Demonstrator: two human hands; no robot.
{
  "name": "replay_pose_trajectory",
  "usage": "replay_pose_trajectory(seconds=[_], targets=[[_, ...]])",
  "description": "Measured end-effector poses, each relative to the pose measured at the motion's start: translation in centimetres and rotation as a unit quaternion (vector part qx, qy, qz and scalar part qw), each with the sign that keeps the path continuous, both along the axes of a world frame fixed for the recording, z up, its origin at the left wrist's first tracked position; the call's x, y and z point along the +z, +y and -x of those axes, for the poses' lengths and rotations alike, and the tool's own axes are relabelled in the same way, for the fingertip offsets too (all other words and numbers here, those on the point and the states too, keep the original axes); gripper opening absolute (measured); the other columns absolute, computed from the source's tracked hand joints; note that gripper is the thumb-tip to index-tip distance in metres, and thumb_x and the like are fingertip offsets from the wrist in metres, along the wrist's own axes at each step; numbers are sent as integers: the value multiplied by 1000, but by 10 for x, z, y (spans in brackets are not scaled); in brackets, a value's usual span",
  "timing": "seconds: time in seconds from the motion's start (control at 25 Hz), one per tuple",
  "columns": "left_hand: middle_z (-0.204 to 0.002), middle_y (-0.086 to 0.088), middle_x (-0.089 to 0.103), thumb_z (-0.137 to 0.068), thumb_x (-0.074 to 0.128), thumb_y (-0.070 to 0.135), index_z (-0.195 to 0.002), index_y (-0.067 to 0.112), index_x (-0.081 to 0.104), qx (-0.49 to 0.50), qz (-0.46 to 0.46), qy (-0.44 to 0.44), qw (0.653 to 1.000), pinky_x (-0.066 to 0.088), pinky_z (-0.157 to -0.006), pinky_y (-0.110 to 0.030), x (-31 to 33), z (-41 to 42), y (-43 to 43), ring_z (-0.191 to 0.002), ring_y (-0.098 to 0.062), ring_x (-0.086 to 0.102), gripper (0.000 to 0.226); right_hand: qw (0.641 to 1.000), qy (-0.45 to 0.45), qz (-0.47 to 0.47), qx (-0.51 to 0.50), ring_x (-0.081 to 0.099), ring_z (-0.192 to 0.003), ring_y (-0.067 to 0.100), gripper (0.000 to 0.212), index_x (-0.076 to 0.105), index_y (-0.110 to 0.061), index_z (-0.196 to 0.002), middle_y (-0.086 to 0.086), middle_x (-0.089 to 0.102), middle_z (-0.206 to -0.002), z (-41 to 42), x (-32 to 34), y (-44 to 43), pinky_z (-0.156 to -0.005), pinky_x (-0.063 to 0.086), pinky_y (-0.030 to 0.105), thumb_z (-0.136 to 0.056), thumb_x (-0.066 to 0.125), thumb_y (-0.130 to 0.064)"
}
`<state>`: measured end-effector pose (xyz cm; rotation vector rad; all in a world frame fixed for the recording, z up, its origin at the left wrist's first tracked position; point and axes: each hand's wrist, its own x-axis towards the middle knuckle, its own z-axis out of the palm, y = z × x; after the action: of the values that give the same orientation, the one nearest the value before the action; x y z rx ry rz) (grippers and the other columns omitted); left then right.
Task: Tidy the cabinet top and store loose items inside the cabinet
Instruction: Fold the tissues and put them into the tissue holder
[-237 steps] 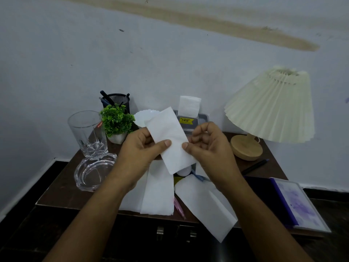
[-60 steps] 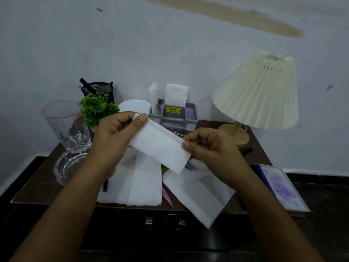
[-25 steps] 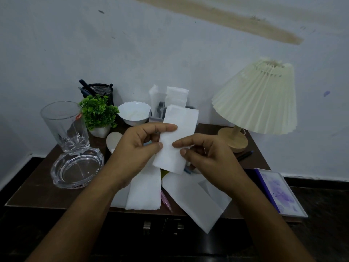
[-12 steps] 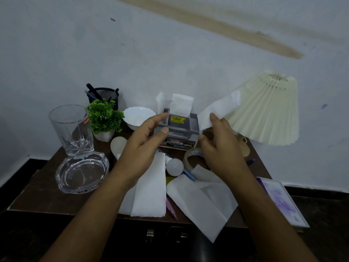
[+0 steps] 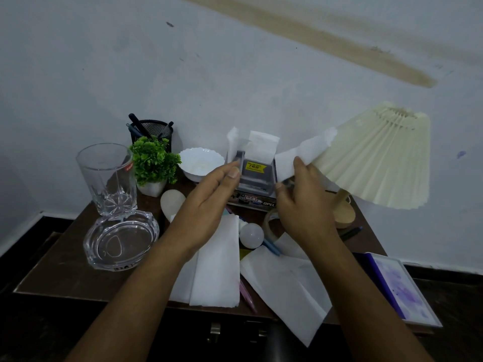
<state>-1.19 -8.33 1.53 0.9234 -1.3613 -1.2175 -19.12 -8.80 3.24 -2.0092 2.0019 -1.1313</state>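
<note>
- Above cabinet: right hand raised, thumb and fingers pinching tissue.
- Left hand flat, fingers straight, empty, just beside holder.
- Tissue: white strip, aloft between holder and lampshade, upper end ragged.

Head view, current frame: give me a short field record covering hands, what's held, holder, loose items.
tissue holder: grey, upright at the back, tissues sticking out of the top
left hand: open, fingers straight, at the holder's left side; contact unclear
right hand: pinches a folded tissue, in the air right of the holder
loose on cabinet top: flat tissues, bulb, tape roll
left end: glass, ashtray
</note>
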Motion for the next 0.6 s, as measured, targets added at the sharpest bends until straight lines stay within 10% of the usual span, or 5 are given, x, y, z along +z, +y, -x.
replay_pose_trajectory(seconds=[0.36, 0.6], targets=[[-98, 50, 62, -94, 45, 50, -124, 44, 58, -16, -7, 1, 1000, 41, -72, 5, -1, 0, 0, -98, 29, 55, 34, 994, 95, -57, -11, 58, -98, 20, 19, 48, -16, -116, 4, 50, -116, -3, -8, -8, -72, 49, 31, -100, 53, -26], [-101, 49, 63, -90, 46, 53, -133, 40, 57, -11, -1, 1, 1000, 42, -73, 4, -2, -1, -1, -101, 27, 56, 46, 998, 54, -37, -17, 54, -125, 24, 45, 52, -20, -141, 7, 44, -149, 6, -17, -8, -94, 50, 31, -99, 57, -35]])
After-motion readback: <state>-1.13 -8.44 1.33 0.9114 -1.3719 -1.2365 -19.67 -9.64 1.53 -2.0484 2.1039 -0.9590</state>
